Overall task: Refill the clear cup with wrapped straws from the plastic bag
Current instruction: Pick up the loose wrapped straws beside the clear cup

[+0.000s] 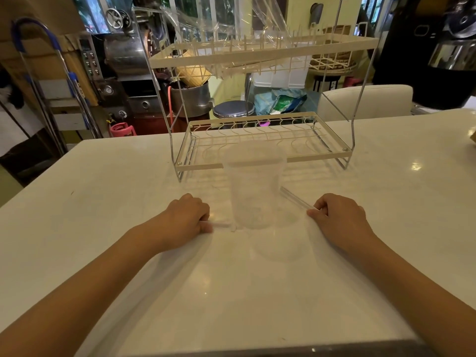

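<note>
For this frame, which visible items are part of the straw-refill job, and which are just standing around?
Part of the job:
- clear cup, upright on the white table, between the hands
- wrapped straw in the right hand
- wrapped straw under the left hand
- clear plastic bag on the rack's top shelf

Just standing around:
- two-tier dish rack
- white chair
- stool

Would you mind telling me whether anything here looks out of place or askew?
Yes: the clear plastic bag lies crumpled across the dish rack's top shelf, which itself looks tilted. The clear cup stands upright and looks empty; each hand, left and right, grips a wrapped straw.
</note>
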